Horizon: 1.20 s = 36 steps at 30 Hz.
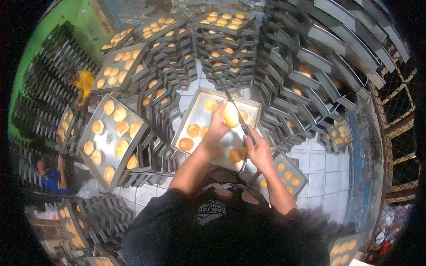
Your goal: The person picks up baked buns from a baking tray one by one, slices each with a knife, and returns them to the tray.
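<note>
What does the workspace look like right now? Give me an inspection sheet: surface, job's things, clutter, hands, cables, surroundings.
Surface: white tiled floor, mostly covered by trays.
Job's things: a bun held up over the open metal tray, which holds several more buns; a long knife with its blade against the held bun.
Clutter: tall stacks of trays on all sides, the top ones filled with buns; a large tray of buns to the left.
Hands: left hand grips the bun; right hand grips the knife handle.
Cables: nothing seen.
Surroundings: green wall at upper left; mesh fencing at right; two other people at far left, one in yellow, one in blue.
</note>
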### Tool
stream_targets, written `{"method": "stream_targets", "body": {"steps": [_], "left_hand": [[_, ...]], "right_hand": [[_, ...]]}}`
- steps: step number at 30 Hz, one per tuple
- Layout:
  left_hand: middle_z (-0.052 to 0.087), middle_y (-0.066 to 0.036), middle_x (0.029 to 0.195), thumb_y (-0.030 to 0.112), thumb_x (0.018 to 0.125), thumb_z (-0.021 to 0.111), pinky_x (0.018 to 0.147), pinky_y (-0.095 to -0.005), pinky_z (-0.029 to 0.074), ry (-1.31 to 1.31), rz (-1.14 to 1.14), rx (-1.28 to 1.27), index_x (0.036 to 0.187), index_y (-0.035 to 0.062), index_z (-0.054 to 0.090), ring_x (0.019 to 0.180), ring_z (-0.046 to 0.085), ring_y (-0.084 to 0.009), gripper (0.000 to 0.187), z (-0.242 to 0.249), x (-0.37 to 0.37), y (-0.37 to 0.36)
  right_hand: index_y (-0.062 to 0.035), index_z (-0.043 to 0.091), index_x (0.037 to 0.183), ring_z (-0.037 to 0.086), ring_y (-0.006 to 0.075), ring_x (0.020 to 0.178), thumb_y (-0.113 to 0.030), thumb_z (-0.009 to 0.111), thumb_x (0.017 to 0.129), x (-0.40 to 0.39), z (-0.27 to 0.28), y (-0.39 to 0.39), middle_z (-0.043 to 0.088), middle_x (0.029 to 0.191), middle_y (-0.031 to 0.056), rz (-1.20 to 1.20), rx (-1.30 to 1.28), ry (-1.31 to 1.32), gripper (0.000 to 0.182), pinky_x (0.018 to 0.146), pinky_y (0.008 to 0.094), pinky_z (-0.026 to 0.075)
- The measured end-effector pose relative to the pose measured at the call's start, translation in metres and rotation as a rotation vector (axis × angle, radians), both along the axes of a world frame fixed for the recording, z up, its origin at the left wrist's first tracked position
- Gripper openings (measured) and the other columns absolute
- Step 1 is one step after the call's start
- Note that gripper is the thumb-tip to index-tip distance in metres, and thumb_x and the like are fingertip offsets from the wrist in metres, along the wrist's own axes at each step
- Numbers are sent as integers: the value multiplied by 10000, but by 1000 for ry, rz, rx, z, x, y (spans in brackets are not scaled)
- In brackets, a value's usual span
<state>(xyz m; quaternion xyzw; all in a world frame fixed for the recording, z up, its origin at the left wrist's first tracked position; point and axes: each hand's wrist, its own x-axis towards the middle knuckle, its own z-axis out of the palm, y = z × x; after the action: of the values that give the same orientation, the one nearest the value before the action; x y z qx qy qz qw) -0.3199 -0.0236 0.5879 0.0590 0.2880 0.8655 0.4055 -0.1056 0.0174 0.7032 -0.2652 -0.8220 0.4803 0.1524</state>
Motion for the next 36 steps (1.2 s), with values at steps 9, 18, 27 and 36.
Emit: {"method": "stream_targets", "body": {"steps": [9,18,27,36], "left_hand": [[676,-49,866,313,1007,590,676,-337,574,228,24,-128,1052,83,637,745,677,-174,239,20,10,-21],[674,-45,848,284,1002,620,654,-335,576,56,67,-149,1017,81,630,706,675,-173,204,19,-8,-25],[673,-59,877,360,981,647,680,-340,572,124,-77,-172,1048,67,631,767,679,-187,301,2,18,-6],[663,-48,825,416,1033,535,640,-331,560,144,-57,-235,1019,71,625,707,670,-169,357,8,17,-20]], "right_hand": [[-61,561,1399,699,227,765,-241,582,986,26,-11,-8,716,838,157,18,-58,-51,451,783,356,534],[-24,582,1358,728,384,845,-232,611,970,51,-19,-2,697,886,292,74,65,-82,442,781,432,550],[0,554,1385,679,233,762,-198,581,976,12,-36,15,708,830,174,77,26,-21,455,776,357,524],[-85,608,1352,726,286,819,-209,631,957,45,-29,1,704,916,262,54,-90,-90,415,765,395,538]]}}
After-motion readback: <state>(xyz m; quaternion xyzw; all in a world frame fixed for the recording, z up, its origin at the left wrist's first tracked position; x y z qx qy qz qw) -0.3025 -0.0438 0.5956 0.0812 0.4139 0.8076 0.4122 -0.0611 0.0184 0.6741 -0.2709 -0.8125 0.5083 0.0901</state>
